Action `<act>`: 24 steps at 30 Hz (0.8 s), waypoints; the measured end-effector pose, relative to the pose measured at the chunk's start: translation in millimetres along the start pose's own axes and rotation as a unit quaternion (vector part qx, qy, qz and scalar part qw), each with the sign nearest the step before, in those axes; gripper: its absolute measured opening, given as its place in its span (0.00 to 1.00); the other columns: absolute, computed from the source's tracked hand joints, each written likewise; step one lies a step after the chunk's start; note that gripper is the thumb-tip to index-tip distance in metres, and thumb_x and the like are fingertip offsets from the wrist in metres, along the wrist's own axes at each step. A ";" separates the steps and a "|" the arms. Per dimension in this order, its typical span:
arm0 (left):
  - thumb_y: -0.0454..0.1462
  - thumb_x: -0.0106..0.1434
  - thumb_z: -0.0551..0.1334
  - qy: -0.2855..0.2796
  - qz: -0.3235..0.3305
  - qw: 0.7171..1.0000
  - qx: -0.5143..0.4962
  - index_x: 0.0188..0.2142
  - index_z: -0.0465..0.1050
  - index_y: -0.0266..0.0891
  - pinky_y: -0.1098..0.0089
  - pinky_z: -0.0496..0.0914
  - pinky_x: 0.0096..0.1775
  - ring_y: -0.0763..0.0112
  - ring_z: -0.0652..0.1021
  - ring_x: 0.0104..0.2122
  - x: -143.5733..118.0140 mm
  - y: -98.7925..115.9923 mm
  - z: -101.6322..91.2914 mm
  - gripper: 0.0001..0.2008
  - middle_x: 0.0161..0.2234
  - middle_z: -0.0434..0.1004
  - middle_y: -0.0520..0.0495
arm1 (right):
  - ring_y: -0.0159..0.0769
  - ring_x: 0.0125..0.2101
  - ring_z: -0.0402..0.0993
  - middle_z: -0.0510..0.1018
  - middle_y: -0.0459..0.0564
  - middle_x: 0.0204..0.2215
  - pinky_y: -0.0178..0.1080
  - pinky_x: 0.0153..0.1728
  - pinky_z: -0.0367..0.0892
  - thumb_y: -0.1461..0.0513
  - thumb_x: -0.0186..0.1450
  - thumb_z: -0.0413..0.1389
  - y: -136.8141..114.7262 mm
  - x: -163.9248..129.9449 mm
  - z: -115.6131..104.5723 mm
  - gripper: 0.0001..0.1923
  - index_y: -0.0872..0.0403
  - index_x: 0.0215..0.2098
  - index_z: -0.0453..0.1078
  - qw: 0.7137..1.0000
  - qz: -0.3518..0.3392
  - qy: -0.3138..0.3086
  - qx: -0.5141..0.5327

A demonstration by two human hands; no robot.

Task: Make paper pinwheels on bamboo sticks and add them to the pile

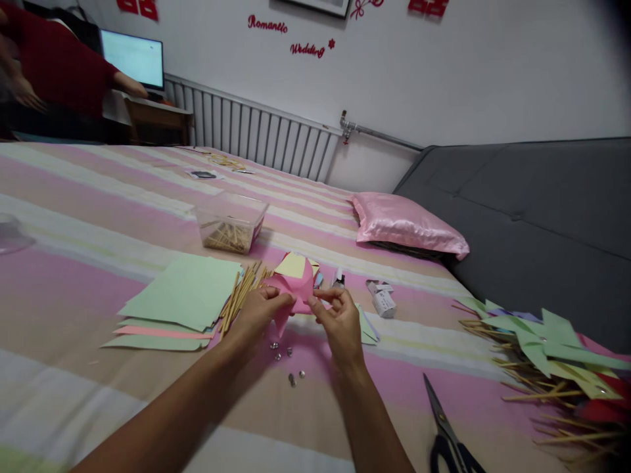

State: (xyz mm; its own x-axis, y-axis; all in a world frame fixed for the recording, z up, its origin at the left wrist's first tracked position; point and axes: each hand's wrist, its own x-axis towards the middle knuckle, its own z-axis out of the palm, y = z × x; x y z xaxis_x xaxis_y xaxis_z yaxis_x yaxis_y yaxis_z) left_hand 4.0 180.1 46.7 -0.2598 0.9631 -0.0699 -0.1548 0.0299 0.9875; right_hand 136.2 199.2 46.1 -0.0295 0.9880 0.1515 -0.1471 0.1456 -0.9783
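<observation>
Holding one folded pink paper piece (pixel 294 289) between them, the left hand (pixel 259 314) and the right hand (pixel 338 323) meet above the striped bed (pixel 98 217). The fingers of both hands are closed, pinching the edges of this paper, which is lifted a little over the middle of the bed.

Under the hands lie about five small silver pins (pixel 288 360), loose on the cover. To the left there is a stack of paper sheets (pixel 185 303), mostly green with one pink edge showing, and beside it a bundle of wooden sticks (pixel 241 292); I cannot count them. Farther away stands one clear plastic box (pixel 231 223) with more sticks inside. One pair of scissors (pixel 446 430) lies near on the right, closed. At the right edge is a heap of finished pinwheels (pixel 552 355), too tangled to count. One pink pillow (pixel 404 225) rests at the far right. A person in a red sleeve (pixel 59 66) stands far left by one monitor (pixel 133 59).
</observation>
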 end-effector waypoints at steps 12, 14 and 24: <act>0.36 0.42 0.61 -0.042 -0.036 0.996 0.063 0.13 0.60 0.38 0.75 0.49 0.16 0.80 0.57 0.12 -5.6 3.5 3.6 0.10 0.10 0.57 0.57 | 0.27 0.23 0.69 0.74 0.42 0.24 0.31 0.26 0.63 0.58 0.49 0.64 2.1 6.4 -9.4 0.28 0.54 0.47 0.63 0.993 0.076 -0.040 0.084; 0.36 0.42 0.61 -0.043 -0.036 0.996 0.068 0.13 0.60 0.38 0.75 0.49 0.16 0.80 0.58 0.13 -5.4 4.1 2.9 0.10 0.10 0.58 0.57 | 0.30 0.28 0.72 0.76 0.46 0.31 0.33 0.30 0.66 0.59 0.50 0.64 -1.2 7.3 -12.0 0.32 0.51 0.51 0.61 0.997 0.039 -0.045 0.057; 0.33 0.42 0.58 -0.131 -0.035 0.984 0.112 0.13 0.58 0.39 0.73 0.46 0.18 0.80 0.56 0.14 -5.8 0.7 0.3 0.08 0.12 0.54 0.57 | 0.36 0.39 0.72 0.76 0.51 0.39 0.38 0.40 0.66 0.58 0.57 0.59 -13.7 16.2 -51.4 0.08 0.53 0.33 0.73 0.964 -0.031 -0.250 -0.086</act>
State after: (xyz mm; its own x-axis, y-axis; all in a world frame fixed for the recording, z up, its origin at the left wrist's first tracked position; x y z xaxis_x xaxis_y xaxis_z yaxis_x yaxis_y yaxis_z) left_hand 5.7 174.6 47.8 0.0029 0.9917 -0.1285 0.0583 0.1281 0.9900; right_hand 188.5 215.9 54.8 -0.5050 0.8352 0.2178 0.0000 0.2524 -0.9676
